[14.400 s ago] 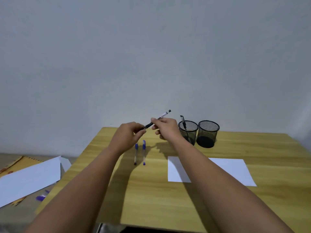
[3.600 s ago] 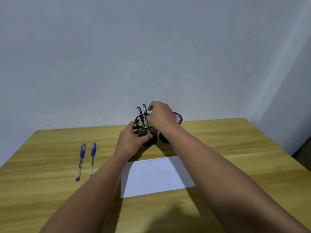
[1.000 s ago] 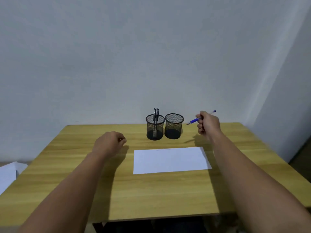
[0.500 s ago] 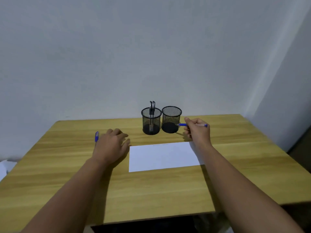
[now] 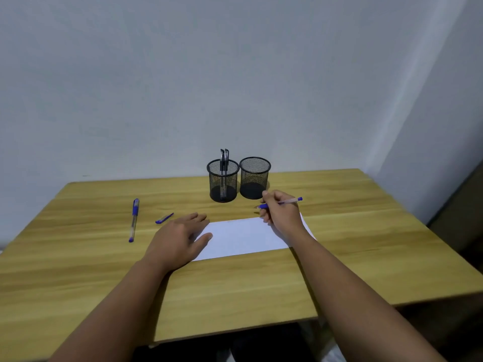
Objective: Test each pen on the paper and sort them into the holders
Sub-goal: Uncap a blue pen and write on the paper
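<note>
My right hand (image 5: 281, 215) grips an uncapped blue pen (image 5: 290, 201), its tip just past the far edge of the white paper (image 5: 245, 237). My left hand (image 5: 180, 240) lies flat with straight fingers on the paper's left end. A blue pen cap (image 5: 164, 218) lies on the table beyond my left hand. Another capped blue pen (image 5: 133, 219) lies further left. Two black mesh holders stand at the back: the left holder (image 5: 223, 180) has two black pens (image 5: 224, 159) in it, and the right holder (image 5: 254, 177) looks empty.
The wooden table (image 5: 235, 283) stands against a pale wall. Its front edge runs below my forearms, and the floor beneath it is dark.
My left hand slid right onto the paper's left end, uncovering the cap. My right hand with the blue pen stays at the paper's far edge.
</note>
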Demonstrator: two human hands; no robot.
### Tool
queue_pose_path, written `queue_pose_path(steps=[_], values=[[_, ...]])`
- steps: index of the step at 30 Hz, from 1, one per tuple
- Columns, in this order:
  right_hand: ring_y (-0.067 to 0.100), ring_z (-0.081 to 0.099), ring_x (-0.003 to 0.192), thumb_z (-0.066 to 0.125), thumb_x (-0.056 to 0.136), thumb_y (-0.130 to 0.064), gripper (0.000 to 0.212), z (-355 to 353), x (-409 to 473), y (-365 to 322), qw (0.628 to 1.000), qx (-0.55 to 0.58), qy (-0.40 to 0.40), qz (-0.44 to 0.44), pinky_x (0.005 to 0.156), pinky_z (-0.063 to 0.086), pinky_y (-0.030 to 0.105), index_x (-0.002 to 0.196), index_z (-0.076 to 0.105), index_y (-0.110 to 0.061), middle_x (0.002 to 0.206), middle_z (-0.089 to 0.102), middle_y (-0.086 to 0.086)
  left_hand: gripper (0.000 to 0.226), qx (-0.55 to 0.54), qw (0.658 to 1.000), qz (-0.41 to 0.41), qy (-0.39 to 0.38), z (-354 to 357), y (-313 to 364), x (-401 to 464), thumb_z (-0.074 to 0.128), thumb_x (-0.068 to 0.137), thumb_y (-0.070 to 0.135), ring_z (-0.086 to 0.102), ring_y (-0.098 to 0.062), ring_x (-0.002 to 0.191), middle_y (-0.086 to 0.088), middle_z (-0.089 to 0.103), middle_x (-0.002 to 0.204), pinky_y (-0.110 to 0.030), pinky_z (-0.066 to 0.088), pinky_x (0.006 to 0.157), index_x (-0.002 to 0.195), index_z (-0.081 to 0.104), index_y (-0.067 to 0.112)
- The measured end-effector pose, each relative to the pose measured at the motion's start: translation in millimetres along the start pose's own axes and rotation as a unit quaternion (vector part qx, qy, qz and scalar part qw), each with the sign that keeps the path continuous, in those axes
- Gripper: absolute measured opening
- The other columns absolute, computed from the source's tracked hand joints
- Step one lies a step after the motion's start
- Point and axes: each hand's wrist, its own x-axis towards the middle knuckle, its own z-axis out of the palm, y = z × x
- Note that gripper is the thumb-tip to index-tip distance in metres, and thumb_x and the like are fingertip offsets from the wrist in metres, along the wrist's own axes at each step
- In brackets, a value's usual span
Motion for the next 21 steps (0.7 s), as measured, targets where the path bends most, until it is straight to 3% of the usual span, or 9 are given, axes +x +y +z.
queue_pose_path(steps=[4,8,12,18,21], values=[[0.015,0.054,0.046,0.068,0.106,-0.016,0.037,-1,3,-1,0.999,-0.023,-0.026,0.009,0.044,0.042,0.022,0.093,0.066,0.017,0.070,0.063,0.021,0.048,-0.005,1.000,0.002,-0.003,1,2,1,0.058,0.097,0.046,0.035,-0.004,0.147,0.014,0.049,0.152,-0.025,0.034,0.112,0.143,0.058,0.030],[0.017,0.050,0.048,0.070,0.105,-0.018,0.044,-3,3,1,0.999,-0.039,-0.018,-0.029,0.050,0.044,0.025,0.069,0.057,0.002,0.064,0.052,0.015,0.063,-0.007,0.999,0.008,-0.042,-1,-4,2,0.043,0.093,0.060,0.027,-0.002,0.150,0.018,0.040,0.156,-0.027,0.028,0.119,0.148,0.050,0.031],[0.023,0.050,0.051,0.072,0.104,-0.022,0.047,-3,-1,7,0.998,-0.056,0.001,-0.044,0.049,0.040,0.029,0.070,0.052,0.004,0.059,0.051,0.014,0.072,0.015,0.997,0.031,-0.075,1,-14,0,0.032,0.092,0.064,0.016,-0.001,0.153,0.018,0.028,0.162,-0.038,0.016,0.127,0.155,0.039,0.030],[0.021,0.058,0.052,0.075,0.098,-0.016,0.040,-5,0,9,0.993,-0.115,-0.001,-0.023,0.053,0.045,0.030,0.067,0.053,-0.007,0.058,0.057,0.012,0.073,0.019,0.999,0.010,-0.048,4,-13,-3,0.034,0.092,0.065,0.020,-0.003,0.152,0.015,0.031,0.161,-0.038,0.016,0.127,0.153,0.043,0.027],[0.021,0.059,0.053,0.074,0.099,-0.015,0.040,-6,-1,9,0.992,-0.128,-0.005,-0.024,0.053,0.045,0.030,0.071,0.051,0.003,0.060,0.059,0.016,0.075,0.023,0.998,0.006,-0.051,3,-10,-4,0.031,0.091,0.065,0.019,-0.003,0.152,0.015,0.030,0.162,-0.036,0.013,0.127,0.154,0.041,0.026]])
